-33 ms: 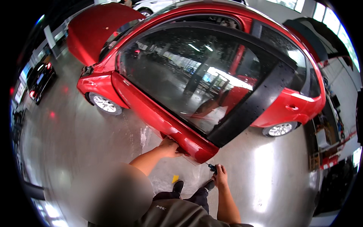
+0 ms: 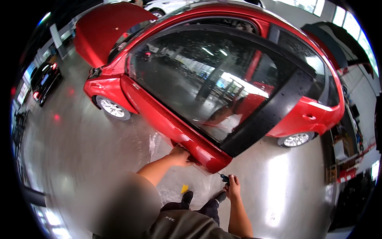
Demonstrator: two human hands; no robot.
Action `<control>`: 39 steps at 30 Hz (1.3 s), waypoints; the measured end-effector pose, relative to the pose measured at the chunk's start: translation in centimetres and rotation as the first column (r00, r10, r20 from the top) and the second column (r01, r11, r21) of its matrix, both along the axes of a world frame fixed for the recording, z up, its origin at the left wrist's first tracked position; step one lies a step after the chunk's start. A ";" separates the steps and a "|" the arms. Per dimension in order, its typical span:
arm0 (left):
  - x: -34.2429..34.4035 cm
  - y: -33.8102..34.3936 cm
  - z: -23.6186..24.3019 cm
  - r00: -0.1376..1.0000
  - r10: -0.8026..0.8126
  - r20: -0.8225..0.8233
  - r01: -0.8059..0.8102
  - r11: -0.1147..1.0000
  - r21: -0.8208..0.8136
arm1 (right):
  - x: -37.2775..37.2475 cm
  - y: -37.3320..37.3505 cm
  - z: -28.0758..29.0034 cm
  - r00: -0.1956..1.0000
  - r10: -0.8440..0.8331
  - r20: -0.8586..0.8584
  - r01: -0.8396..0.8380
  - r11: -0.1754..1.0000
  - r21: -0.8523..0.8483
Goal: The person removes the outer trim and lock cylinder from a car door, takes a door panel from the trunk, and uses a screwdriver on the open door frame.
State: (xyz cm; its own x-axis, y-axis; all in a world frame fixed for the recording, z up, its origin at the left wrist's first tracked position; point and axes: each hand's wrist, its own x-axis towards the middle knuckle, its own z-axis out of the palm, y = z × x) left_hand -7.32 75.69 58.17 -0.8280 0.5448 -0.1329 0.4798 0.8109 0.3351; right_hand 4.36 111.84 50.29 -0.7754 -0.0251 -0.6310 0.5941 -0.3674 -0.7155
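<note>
The open front door (image 2: pixel 159 115) of a red car spans the middle, with a large dark-tinted window and black pillar trim (image 2: pixel 262 119). My left hand (image 2: pixel 180 156) has its fingers curled into the dark handle recess low on the door's outer skin, where the handle itself is mostly hidden. My right hand (image 2: pixel 232 185) grips a small screwdriver (image 2: pixel 225 178) with a dark handle, its thin shaft pointing at the door's lower rear edge, just beside the red paint. Whether the tip touches is hard to tell.
The red car's raised hood (image 2: pixel 99 28) is at upper left, its rear door (image 2: pixel 306 115) at right. A black car (image 2: pixel 45 81) stands far left, a white car (image 2: pixel 167 6) behind. Cluttered shelving (image 2: pixel 346 147) lines the right. My shoes (image 2: pixel 187 197) are on the grey floor.
The whole view has shifted slightly down and right. Both hands keep their places on the door and screwdriver, with little visible movement.
</note>
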 end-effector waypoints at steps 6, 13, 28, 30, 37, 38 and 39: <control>0.0 0.2 0.5 1.000 -0.024 -0.017 0.023 0.999 -0.038 | 1.6 0.3 -0.8 0.982 -0.121 -0.146 0.107 0.989 -0.104; 0.1 -0.3 0.4 0.995 0.040 0.094 -0.035 0.998 -0.055 | 1.6 -2.7 1.7 0.931 -0.325 -0.169 0.296 0.939 -0.175; -0.2 -0.9 -1.7 1.000 0.005 -0.029 -0.007 0.999 -0.039 | 1.1 -2.2 3.8 0.988 -0.147 -0.041 0.140 0.980 -0.138; -0.2 -0.7 -1.7 0.999 -0.024 -0.028 0.022 0.998 -0.061 | 1.4 -2.4 4.2 0.961 -0.268 -0.069 0.251 0.949 -0.192; 0.3 -0.7 -1.6 1.000 0.009 -0.026 -0.010 1.000 -0.012 | 1.3 -0.5 0.6 0.992 -0.110 -0.066 0.104 0.991 -0.080; 0.2 -0.7 -1.4 0.998 0.047 0.053 -0.044 0.998 -0.041 | 1.3 -1.3 0.6 0.980 -0.164 -0.115 0.151 0.982 -0.109; 0.3 -0.5 -1.4 0.999 0.042 0.024 -0.040 0.997 -0.064 | 1.4 -2.0 0.8 0.963 -0.217 -0.161 0.195 0.971 -0.140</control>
State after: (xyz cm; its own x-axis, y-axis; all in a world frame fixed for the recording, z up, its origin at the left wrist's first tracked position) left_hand -7.03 75.16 56.78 -0.8454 0.5003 -0.1871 0.4378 0.8497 0.2938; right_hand 5.77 109.82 51.04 -0.8693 0.0785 -0.4880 0.3666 -0.5599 -0.7431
